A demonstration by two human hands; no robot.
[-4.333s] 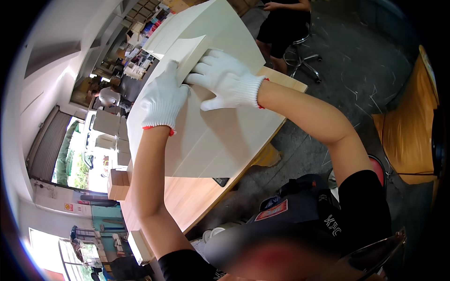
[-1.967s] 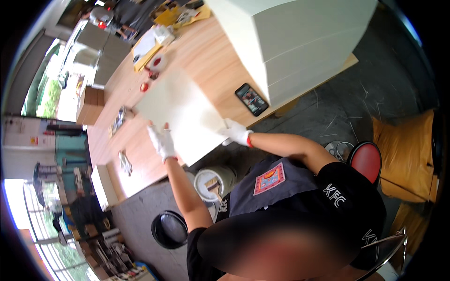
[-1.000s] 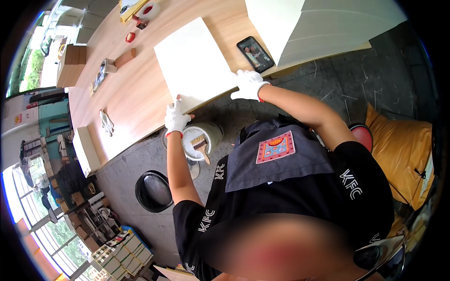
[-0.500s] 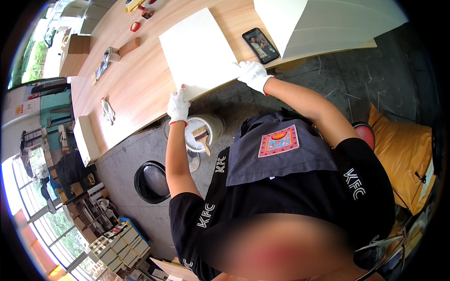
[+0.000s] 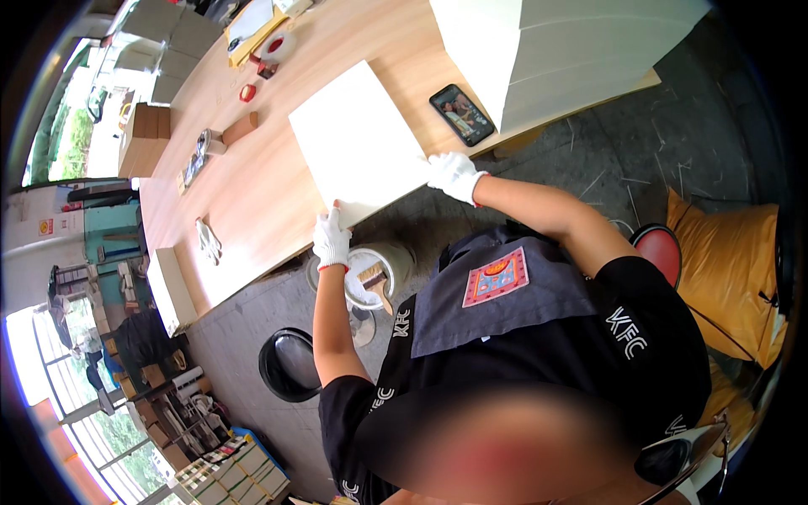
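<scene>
A white sheet (image 5: 358,130) lies flat on the wooden table (image 5: 252,181), reaching its near edge. At the sheet's near left corner is my left hand (image 5: 332,241), in a white knitted glove, its fingers closed on the edge; one fingertip shows bare. My right hand (image 5: 454,178), gloved alike, grips the near right corner with its fingers bent. Just beyond the right hand rests a black phone (image 5: 461,114) with a lit screen. Below the left hand, a brush (image 5: 375,284) with a wooden handle lies across a white bucket (image 5: 402,263).
A tall white stack (image 5: 564,63) stands at the right. On the table's left lie a spare glove (image 5: 208,241), a tape roll (image 5: 212,141) and a white block (image 5: 171,289). A black round stool (image 5: 289,364) and a yellow bag (image 5: 728,273) are on the floor.
The whole view has shifted, so the table and bucket appear lower. My hands stay at the same two corners of the sheet.
</scene>
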